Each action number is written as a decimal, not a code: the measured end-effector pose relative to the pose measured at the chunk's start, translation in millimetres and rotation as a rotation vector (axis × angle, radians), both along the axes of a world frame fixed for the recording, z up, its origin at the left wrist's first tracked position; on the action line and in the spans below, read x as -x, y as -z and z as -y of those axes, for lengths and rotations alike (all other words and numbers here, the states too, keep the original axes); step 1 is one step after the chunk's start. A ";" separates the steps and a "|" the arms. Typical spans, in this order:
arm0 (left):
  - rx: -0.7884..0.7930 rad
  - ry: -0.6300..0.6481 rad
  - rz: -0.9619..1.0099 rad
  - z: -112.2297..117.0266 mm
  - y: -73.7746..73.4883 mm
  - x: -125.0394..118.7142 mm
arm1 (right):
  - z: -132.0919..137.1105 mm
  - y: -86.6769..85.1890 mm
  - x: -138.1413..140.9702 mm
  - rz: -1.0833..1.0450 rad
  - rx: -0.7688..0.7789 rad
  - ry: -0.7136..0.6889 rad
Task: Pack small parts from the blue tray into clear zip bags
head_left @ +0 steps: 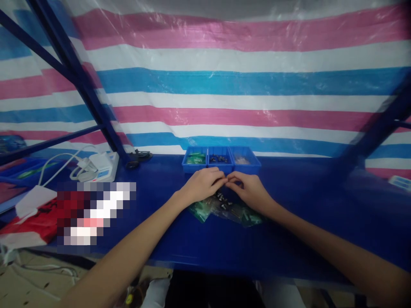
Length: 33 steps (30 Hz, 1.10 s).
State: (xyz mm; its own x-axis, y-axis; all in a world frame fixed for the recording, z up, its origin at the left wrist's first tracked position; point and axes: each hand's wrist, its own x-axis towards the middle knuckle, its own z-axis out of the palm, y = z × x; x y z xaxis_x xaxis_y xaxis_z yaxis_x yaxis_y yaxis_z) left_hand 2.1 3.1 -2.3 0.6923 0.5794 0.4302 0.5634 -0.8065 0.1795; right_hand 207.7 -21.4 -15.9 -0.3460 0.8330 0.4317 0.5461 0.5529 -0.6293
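My left hand (205,184) and my right hand (247,187) meet fingertip to fingertip over the middle of the blue table. The fingers of both are pinched together. What they hold, if anything, is too small to make out. Right below them lie small dark and shiny metal parts (224,202) on clear plastic. A green-tinted plastic bag (201,210) sticks out under my left hand, and another greenish bag (252,217) lies below my right wrist.
Behind my hands stand three joined blue bins: one with green packets (195,158), one with dark small parts (219,159), one with pale pieces (241,160). At left are a white power strip (105,169) with cables and a red bag (41,220). Blue frame posts flank the table (154,235).
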 end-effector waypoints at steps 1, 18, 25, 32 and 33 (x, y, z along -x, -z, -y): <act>-0.003 -0.004 0.019 0.1 -0.1 0.0 | -0.5 -0.3 -0.6 -0.007 -0.005 0.008; -0.063 0.018 0.067 1.4 -1.6 -0.9 | -2.5 -4.7 -2.1 0.052 -0.073 0.045; -0.051 -0.038 0.058 1.5 -0.1 -1.0 | -0.6 -8.6 -3.9 -0.048 0.039 -0.044; 0.011 0.005 0.057 3.8 -3.5 -2.7 | -0.5 -7.2 -4.6 0.071 -0.100 -0.013; 0.019 0.013 0.066 4.3 -4.4 -2.8 | -0.4 -7.6 -4.6 0.065 -0.103 -0.007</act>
State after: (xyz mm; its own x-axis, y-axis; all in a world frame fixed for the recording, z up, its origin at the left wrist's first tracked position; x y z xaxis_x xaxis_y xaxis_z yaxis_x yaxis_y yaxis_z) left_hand 4.9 -1.2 2.1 0.6702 0.5794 0.4639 0.5395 -0.8095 0.2316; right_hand 212.3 -21.0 -8.3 -0.3820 0.7830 0.4909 0.5796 0.6168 -0.5325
